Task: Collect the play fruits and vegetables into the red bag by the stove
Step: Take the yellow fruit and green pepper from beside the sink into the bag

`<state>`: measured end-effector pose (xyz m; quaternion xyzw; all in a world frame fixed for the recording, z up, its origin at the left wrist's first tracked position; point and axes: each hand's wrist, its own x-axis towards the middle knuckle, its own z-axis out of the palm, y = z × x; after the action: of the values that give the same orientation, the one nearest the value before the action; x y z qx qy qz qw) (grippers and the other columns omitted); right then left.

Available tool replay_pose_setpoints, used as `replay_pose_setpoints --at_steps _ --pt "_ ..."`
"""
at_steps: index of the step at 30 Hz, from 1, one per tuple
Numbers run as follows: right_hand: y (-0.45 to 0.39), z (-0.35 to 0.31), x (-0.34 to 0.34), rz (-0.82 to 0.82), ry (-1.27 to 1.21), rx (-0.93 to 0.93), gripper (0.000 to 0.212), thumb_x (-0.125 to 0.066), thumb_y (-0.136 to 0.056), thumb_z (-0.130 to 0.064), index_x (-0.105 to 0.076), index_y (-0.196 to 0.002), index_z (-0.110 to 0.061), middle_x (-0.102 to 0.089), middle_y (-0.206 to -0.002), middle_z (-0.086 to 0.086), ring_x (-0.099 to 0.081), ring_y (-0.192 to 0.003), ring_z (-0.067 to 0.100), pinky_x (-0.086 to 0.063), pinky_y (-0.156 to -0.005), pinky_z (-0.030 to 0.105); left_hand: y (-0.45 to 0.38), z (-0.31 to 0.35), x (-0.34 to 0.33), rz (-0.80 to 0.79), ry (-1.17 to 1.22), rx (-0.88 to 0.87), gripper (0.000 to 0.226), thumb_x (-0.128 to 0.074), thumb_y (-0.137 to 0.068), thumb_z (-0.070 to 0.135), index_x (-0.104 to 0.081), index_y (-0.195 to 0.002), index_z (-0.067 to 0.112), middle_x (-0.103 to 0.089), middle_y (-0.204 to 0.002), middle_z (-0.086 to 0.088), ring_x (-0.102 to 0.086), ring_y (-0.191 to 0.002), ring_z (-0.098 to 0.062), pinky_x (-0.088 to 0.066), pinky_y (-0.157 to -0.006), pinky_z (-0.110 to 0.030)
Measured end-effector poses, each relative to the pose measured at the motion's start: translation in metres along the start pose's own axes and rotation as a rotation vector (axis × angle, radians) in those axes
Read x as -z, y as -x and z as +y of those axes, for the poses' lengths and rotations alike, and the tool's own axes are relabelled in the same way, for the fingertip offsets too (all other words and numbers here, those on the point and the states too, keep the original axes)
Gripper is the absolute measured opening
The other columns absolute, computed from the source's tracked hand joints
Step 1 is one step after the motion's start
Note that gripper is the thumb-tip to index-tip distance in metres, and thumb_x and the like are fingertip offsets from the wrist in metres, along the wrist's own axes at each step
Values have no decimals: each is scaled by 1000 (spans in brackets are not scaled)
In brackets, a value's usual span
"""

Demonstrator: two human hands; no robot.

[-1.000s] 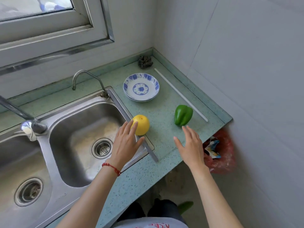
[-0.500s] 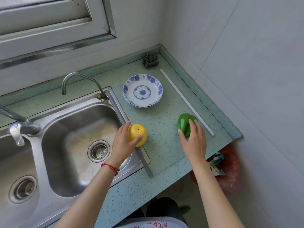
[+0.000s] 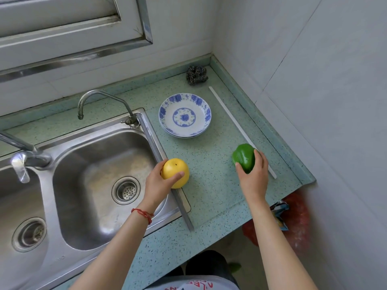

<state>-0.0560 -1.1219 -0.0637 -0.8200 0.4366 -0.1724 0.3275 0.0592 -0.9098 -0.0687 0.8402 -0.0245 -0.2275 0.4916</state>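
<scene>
A round yellow play fruit (image 3: 174, 171) sits at the sink's right rim, and my left hand (image 3: 158, 186) grips it with thumb and fingers curled round it. Further right on the green speckled counter (image 3: 211, 197), a green play pepper (image 3: 243, 156) is held by my right hand (image 3: 254, 176), whose fingers wrap its right side. A red plastic bag (image 3: 297, 227) hangs below the counter's right end, with a colourful wrapper poking out. No stove is in view.
A double steel sink (image 3: 88, 197) with two taps fills the left. A stack of blue-and-white plates (image 3: 185, 116) stands behind the fruits, a steel scourer (image 3: 196, 74) in the corner, a white strip (image 3: 234, 122) along the wall side. Tiled walls close the right.
Both hands reached forward from open and hovering to closing round their fruits: the left onto the yellow fruit, the right onto the green pepper.
</scene>
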Motion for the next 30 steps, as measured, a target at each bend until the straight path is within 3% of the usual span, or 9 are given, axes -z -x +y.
replay_pose_setpoints --at_steps 3,8,11,14,19,21,26,30 --pt "4 0 0 9 -114 -39 55 -64 -83 -18 -41 -132 -10 -37 -142 14 -38 -130 27 -31 -95 26 1 0 0 -15 80 26 58 -76 -70 31 -53 -121 19 -55 -108 2 -52 -96 -17 -41 -77 -28" --pt "21 -8 0 -6 -265 -160 47 -64 -83 -21 -50 -127 -12 -53 -126 8 -51 -112 20 -40 -90 25 6 -3 6 -57 214 58 49 -74 -73 28 -56 -117 17 -58 -107 -1 -56 -94 -18 -45 -70 -22" --pt "39 -12 -1 -5 -391 -265 45 -65 -82 -24 -53 -124 -15 -56 -113 -1 -53 -98 13 -41 -82 23 10 -6 12 -102 286 91 47 -71 -75 30 -56 -117 15 -60 -111 -6 -57 -99 -23 -51 -80 -37" --pt "62 -10 0 13 -479 -319 43 -65 -82 -25 -54 -123 -16 -57 -110 -2 -55 -97 13 -43 -80 23 18 -11 18 -161 323 136 49 -69 -77 33 -54 -120 14 -58 -116 -9 -56 -106 -26 -51 -90 -46" --pt "106 -3 6 84 -613 -388 43 -68 -80 -23 -56 -121 -16 -59 -107 -3 -58 -92 6 -43 -74 13 36 -16 22 -262 365 142 47 -66 -79 33 -53 -120 13 -54 -115 -6 -55 -102 -24 -51 -68 -28" --pt "124 0 11 115 -639 -415 44 -69 -79 -23 -56 -121 -17 -60 -110 -3 -57 -90 -2 -44 -72 10 45 -18 20 -306 363 148 44 -66 -80 33 -53 -117 14 -54 -114 -6 -55 -102 -24 -51 -66 -28" --pt "161 13 28 198 -685 -498 41 -69 -79 -20 -58 -118 -19 -61 -116 3 -58 -108 20 -49 -94 43 66 -25 7 -420 341 152 37 -67 -79 33 -54 -110 18 -56 -113 -5 -56 -103 -24 -52 -70 -30" --pt "183 24 44 295 -732 -550 40 -69 -79 -15 -59 -117 -20 -61 -118 7 -58 -109 22 -48 -97 47 82 -24 -10 -511 305 132 34 -67 -78 35 -54 -106 21 -57 -104 2 -59 -94 -17 -53 -64 -26"
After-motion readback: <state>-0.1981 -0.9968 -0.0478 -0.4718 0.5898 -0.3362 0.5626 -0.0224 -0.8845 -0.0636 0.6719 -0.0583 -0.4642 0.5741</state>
